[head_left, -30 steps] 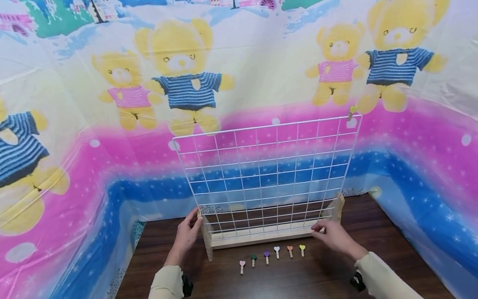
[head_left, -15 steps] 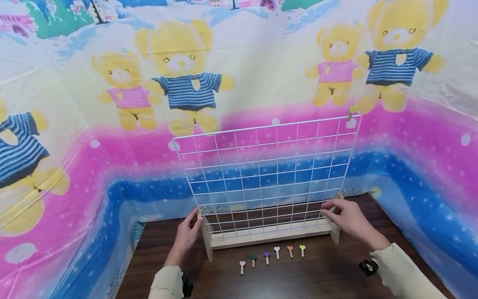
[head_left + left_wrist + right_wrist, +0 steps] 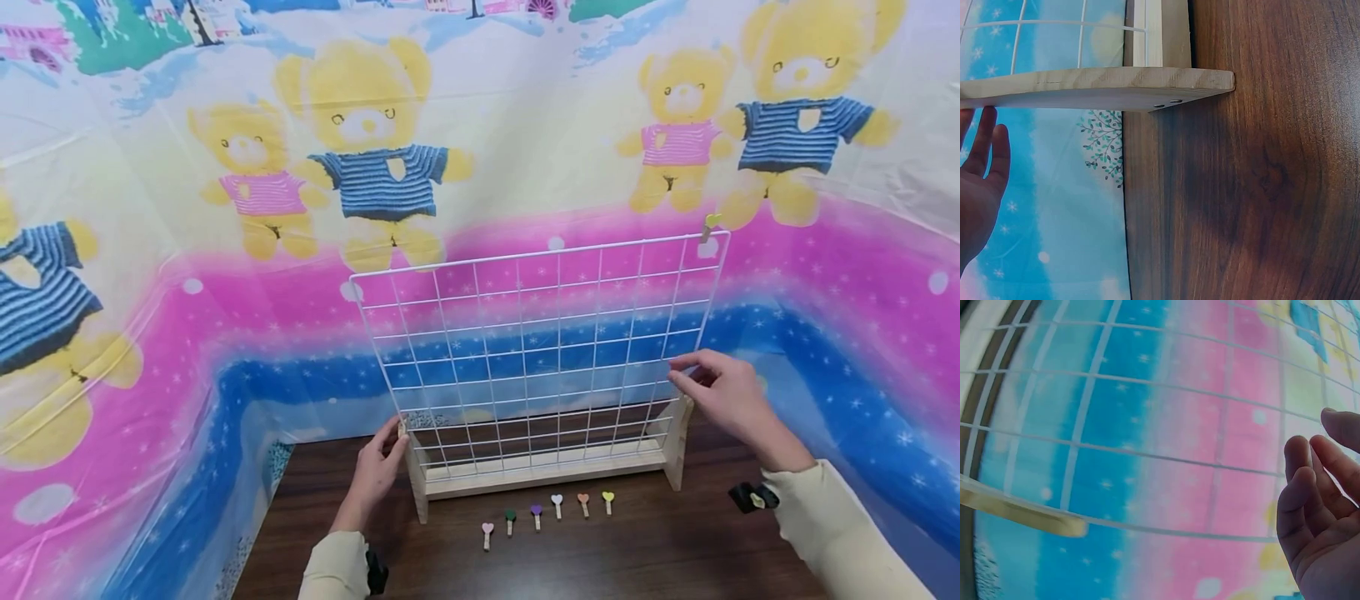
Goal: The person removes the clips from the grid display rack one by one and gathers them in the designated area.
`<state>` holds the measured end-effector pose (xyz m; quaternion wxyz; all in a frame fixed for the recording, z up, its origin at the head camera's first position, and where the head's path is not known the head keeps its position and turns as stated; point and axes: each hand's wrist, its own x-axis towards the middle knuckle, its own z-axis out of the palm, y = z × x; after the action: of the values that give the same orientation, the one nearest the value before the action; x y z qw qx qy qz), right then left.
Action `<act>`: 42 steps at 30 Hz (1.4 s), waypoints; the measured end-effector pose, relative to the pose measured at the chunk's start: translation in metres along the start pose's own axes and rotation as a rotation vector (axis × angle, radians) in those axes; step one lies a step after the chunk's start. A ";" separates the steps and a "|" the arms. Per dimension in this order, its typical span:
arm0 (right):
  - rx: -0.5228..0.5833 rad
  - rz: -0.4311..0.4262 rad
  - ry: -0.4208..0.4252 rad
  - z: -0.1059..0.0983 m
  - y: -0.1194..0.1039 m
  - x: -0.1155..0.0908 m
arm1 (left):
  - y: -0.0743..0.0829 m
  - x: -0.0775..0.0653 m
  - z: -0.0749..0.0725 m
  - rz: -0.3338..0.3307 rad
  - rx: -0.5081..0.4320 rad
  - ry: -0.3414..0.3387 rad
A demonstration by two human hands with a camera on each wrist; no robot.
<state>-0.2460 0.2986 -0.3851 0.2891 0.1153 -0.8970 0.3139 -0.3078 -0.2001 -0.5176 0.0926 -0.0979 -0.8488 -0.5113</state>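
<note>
A white wire grid panel [image 3: 558, 333] stands upright in a wooden stand [image 3: 543, 473] on a dark wood table. My left hand [image 3: 378, 462] holds the upper end of the stand's left side board [image 3: 1085, 87]; in the left wrist view its fingertips meet the board's outer face. My right hand [image 3: 720, 392] is raised in front of the grid's right edge, fingers bent and thumb close to the index fingertip. I cannot tell whether something small is between them. A yellow heart clothespin [image 3: 709, 227] is clipped on the grid's top bar at the right corner.
Several mini heart clothespins lie in a row before the stand: pink [image 3: 487, 535], green [image 3: 510, 522], purple [image 3: 537, 517], white [image 3: 557, 505], orange [image 3: 584, 504] and yellow [image 3: 608, 502]. A printed teddy-bear cloth [image 3: 517, 167] hangs behind and around the table [image 3: 637, 558].
My right hand has risen from the stand's bottom rail, up and to the right, to the middle of the grid's right edge. The left hand has stayed on the side board.
</note>
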 end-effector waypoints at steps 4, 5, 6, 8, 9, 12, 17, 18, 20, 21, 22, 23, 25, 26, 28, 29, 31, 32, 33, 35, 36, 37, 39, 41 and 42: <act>-0.007 0.003 0.076 -0.014 -0.006 0.010 | 0.001 0.000 0.000 0.001 0.000 0.004; -0.003 0.009 0.090 -0.018 -0.008 0.012 | 0.001 0.000 0.000 0.000 0.001 0.004; 0.008 0.019 0.103 -0.022 -0.011 0.014 | 0.001 0.000 0.000 -0.001 0.003 0.003; 0.025 0.032 0.123 -0.030 -0.015 0.018 | 0.002 0.000 0.000 -0.003 0.003 0.002; 0.032 0.037 0.129 -0.034 -0.018 0.020 | 0.002 0.000 0.000 -0.006 0.003 0.001; 0.044 0.048 0.161 -0.044 -0.024 0.027 | 0.002 -0.001 0.000 -0.003 0.000 0.001; 0.095 0.072 0.232 -0.055 -0.030 0.039 | 0.000 -0.001 0.000 0.005 -0.008 0.000; 0.117 0.080 0.245 -0.057 -0.030 0.042 | 0.000 -0.001 0.000 0.005 -0.008 0.000; 0.155 0.095 0.268 -0.060 -0.031 0.048 | -0.001 -0.001 0.000 0.006 -0.008 0.000; 0.162 0.102 0.281 -0.062 -0.031 0.051 | -0.001 -0.001 0.000 0.007 -0.009 0.001; 0.171 0.110 0.293 -0.063 -0.032 0.054 | -0.001 -0.001 0.000 0.007 -0.010 0.001; 0.179 0.116 0.306 -0.065 -0.033 0.057 | -0.002 -0.001 0.000 0.008 -0.011 0.001; 0.180 0.128 0.332 -0.067 -0.035 0.063 | -0.002 -0.001 0.000 0.011 -0.013 0.002; 0.182 0.129 0.347 -0.068 -0.036 0.066 | -0.002 0.000 0.000 0.011 -0.011 0.003; 0.191 0.135 0.367 -0.071 -0.038 0.073 | -0.001 0.000 0.000 0.012 -0.009 0.004; 0.193 0.138 0.372 -0.072 -0.039 0.077 | -0.001 0.000 0.000 0.011 -0.009 0.004; 0.196 0.146 0.369 -0.074 -0.041 0.084 | -0.001 0.000 0.000 0.009 -0.007 0.003; 0.199 0.155 0.359 -0.076 -0.042 0.087 | -0.001 0.000 0.000 0.008 -0.006 0.004; 0.199 0.166 0.346 -0.077 -0.044 0.090 | -0.001 0.000 0.000 0.007 -0.006 0.004; 0.186 0.182 0.317 -0.079 -0.046 0.095 | -0.002 0.000 0.000 0.005 -0.005 0.005; 0.181 0.188 0.304 -0.080 -0.048 0.098 | -0.002 0.001 0.000 0.004 -0.004 0.005; 0.177 0.194 0.291 -0.080 -0.049 0.100 | -0.002 0.001 0.000 0.004 -0.003 0.005; 0.173 0.200 0.273 -0.080 -0.051 0.103 | -0.002 0.001 0.000 0.005 -0.005 0.005; 0.179 0.218 0.258 -0.080 -0.052 0.105 | -0.002 0.001 0.000 0.004 -0.006 0.004; 0.187 0.230 0.254 -0.080 -0.052 0.106 | -0.002 0.001 0.000 0.004 -0.005 0.003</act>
<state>-0.2752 0.3057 -0.2458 0.3502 -0.0021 -0.8276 0.4386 -0.3091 -0.2013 -0.5193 0.0949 -0.0991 -0.8470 -0.5135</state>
